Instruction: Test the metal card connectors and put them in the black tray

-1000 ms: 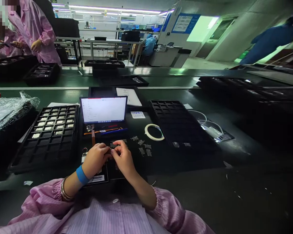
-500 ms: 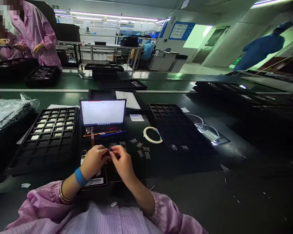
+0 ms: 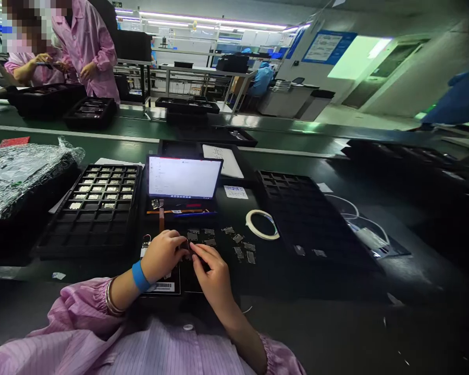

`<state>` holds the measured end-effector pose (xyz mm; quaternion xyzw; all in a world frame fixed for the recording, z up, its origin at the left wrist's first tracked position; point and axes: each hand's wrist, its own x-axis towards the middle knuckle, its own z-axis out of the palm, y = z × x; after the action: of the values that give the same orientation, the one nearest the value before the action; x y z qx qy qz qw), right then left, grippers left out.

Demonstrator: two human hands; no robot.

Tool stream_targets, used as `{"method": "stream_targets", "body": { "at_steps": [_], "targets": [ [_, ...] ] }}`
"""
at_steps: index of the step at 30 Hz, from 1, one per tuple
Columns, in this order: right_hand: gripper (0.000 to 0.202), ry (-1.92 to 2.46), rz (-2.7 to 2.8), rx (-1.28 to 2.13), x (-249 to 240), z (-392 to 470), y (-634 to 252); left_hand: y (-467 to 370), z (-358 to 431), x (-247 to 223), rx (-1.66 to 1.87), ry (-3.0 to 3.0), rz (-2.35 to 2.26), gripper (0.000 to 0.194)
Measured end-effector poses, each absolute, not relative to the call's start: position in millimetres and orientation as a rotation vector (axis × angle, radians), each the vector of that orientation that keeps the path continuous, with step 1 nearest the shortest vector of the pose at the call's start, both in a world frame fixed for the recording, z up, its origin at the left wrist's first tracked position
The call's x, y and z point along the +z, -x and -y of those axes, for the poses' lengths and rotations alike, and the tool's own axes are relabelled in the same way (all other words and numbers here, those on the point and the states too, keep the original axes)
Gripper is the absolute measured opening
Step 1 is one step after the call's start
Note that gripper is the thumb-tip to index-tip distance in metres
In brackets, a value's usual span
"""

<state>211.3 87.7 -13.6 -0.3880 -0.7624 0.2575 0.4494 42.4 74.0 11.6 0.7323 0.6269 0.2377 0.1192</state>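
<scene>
My left hand [image 3: 162,256], with a blue band at the wrist, is closed, its fingertips pinched on a small dark part [image 3: 188,246]. From the right, my right hand [image 3: 213,271] meets it with its fingertips at the same part; its kind is too small and too covered to name. Beyond my fingers lie several small dark modules [image 3: 210,242], and more of them [image 3: 239,253] are scattered to the right. A brown ribbon cable [image 3: 161,216] runs toward my left hand from in front of a lit screen [image 3: 183,179]. A barcode label [image 3: 164,287] lies below my left wrist.
On the left, a black compartment tray [image 3: 97,219] holds several pale parts beside a bubble-wrapped bundle [image 3: 23,166]. A roll of tape [image 3: 262,225] lies right of the modules, near another black tray [image 3: 312,219]. Co-workers in pink [image 3: 86,47] stand across the line.
The view has swung left, so the scene sits further right. My right fingers have straightened somewhat at the small part; my left hand keeps its pinch.
</scene>
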Motion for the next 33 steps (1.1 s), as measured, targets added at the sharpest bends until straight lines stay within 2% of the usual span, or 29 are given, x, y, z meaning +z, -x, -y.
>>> {"method": "stream_targets", "body": {
  "at_steps": [11,25,33],
  "targets": [
    [0.027,0.985,1.866,0.747,-13.5,-90.1,-213.3,-43.6,-72.7,14.9,0.690,-2.142,-1.822,0.015],
    [0.034,0.957,1.944,0.702,-14.0,-90.7,-212.4,-42.1,-72.0,10.6,0.675,-2.180,-1.793,0.013],
    [0.031,0.984,1.921,0.713,-12.6,-90.0,-211.1,-41.4,-71.9,12.6,0.677,-2.166,-1.832,0.016]
  ]
}}
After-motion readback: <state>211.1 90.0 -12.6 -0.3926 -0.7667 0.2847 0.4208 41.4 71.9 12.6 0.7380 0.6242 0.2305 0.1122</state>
